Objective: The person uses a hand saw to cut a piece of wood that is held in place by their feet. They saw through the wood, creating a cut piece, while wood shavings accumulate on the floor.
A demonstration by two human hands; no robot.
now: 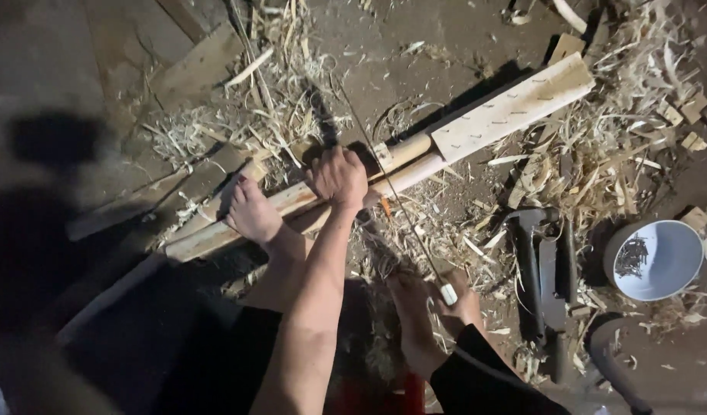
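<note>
With the left hand [338, 178] clamped round the wooden pole [415, 154] and a bare foot [253, 213] pinning it, the right hand [459, 306], its grip closed on the thin saw [401, 204], should probably stroke long and straight.

Left hand [340, 178] is gripping the pole [399, 157] at frame center, fingers wrapped over it. A bare foot [252, 213] is pressing on the plank [215, 230] just left of it. Right hand [457, 301] is holding a saw [403, 207] low center, blade crossing the pole. Shavings [599, 154] are lying upper right; a bowl [661, 265] is sitting at right.
</note>
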